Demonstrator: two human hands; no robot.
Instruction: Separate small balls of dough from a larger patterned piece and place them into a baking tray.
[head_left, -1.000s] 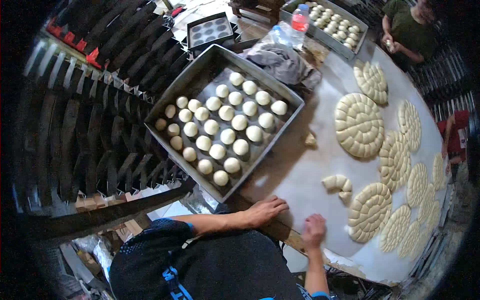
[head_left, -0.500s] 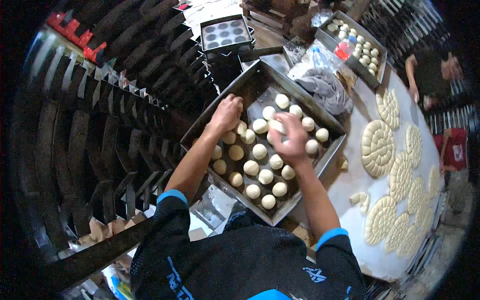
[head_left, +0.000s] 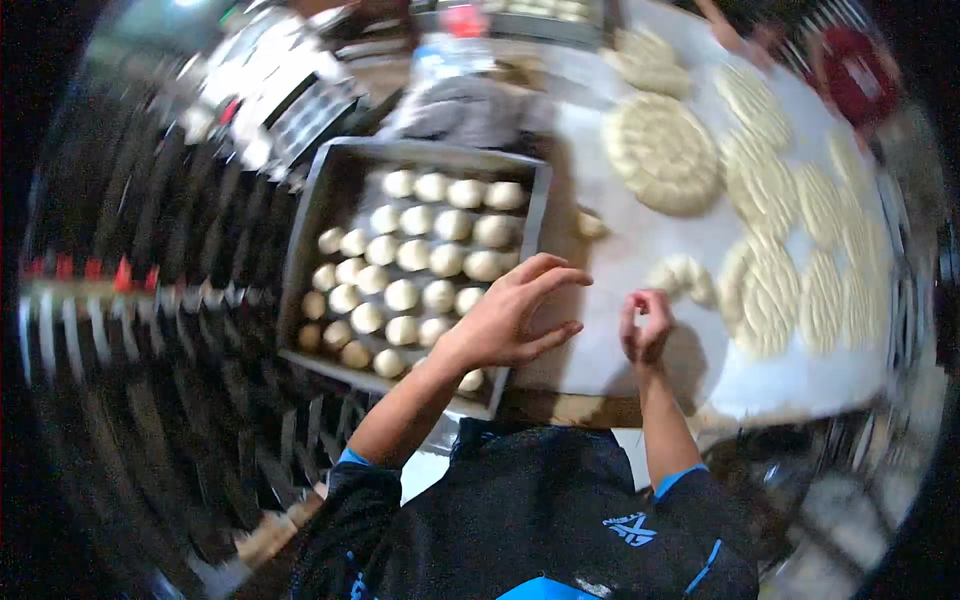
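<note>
My left hand [head_left: 520, 315] hovers over the right side of a metal tray [head_left: 545, 190], its fingers spread and holding nothing. In that deep square tray lie several pale dough balls [head_left: 400, 295], set roughly in rows. To the right, above the white tabletop [head_left: 600, 350], my right hand [head_left: 648, 328] is loosely curled, with nothing visible in its fingers. Just beyond it lies a short, curved, notched piece of dough [head_left: 683, 278]. A small dough scrap [head_left: 592, 224] sits beside the tray. The picture is blurred by motion.
Large braided dough rounds [head_left: 663, 155] and ovals [head_left: 820, 205] cover the table's right part. A grey cloth [head_left: 470, 108] lies behind the tray, with another tray of dough balls [head_left: 545, 8] farther back. Dark stacked racks [head_left: 150, 390] stand left; a person's arm [head_left: 722, 28] shows far right.
My view has turned right. Both hands have left the dough balls they were at inside the tray and moved right. The balls now lie in more even rows.
</note>
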